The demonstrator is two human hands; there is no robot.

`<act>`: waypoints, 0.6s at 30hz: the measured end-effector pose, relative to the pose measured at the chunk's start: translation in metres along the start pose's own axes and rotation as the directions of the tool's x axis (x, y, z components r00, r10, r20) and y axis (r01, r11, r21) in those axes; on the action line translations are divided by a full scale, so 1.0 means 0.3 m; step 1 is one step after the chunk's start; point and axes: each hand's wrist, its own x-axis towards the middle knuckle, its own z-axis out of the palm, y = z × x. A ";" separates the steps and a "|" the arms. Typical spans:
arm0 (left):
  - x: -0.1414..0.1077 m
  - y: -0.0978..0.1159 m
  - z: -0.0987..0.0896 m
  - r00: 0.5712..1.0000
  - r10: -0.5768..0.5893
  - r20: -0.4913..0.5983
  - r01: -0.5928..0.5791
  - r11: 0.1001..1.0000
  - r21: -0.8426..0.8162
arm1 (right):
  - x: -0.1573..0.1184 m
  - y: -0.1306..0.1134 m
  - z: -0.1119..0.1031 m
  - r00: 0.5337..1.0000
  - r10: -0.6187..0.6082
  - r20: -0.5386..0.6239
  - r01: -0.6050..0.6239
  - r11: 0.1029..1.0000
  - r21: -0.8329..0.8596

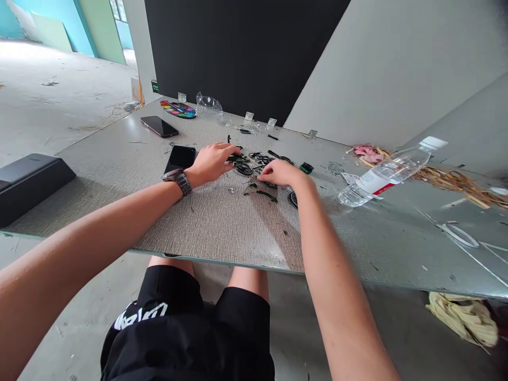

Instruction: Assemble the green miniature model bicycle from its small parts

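Note:
My left hand (212,161), with a watch (178,180) on its wrist, is closed at the left side of a spread of small model parts. Its fingertips pinch a dark green part (237,158). Just beside them lies a small black spoked wheel (243,169). My right hand (280,173) is low over the parts, thumb and fingers pressed together; what they hold is too small to make out. Below it lies a thin green strip (266,196). Another wheel (293,199) is partly hidden by my right wrist.
A dark phone (181,157) lies by my left wrist, another phone (159,126) farther back. Behind are a paint palette (178,109) and clear plastic packaging (209,106). A water bottle (384,177) leans tilted at right. A black case (32,182) sits left.

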 end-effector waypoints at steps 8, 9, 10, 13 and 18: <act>0.002 -0.015 0.005 0.981 0.181 -0.066 -0.172 0.977 0.123 | 0.040 -0.025 0.049 0.940 -0.113 -0.320 0.277 0.800 0.531; 0.002 -0.014 0.006 0.975 0.207 -0.075 -0.197 0.973 0.124 | 0.044 -0.040 0.062 0.956 -0.138 -0.258 0.275 0.728 0.628; 0.003 -0.012 0.006 0.969 0.231 -0.083 -0.220 0.967 0.128 | 0.047 -0.055 0.074 0.967 -0.160 -0.197 0.254 0.650 0.717; 0.005 -0.007 0.005 0.953 0.291 -0.089 -0.274 0.947 0.166 | 0.044 -0.094 0.100 0.966 -0.249 -0.066 0.174 0.440 0.881; 0.006 -0.001 -0.005 0.950 0.297 -0.100 -0.271 0.939 0.211 | 0.030 -0.107 0.095 0.957 -0.267 -0.109 0.178 0.249 0.952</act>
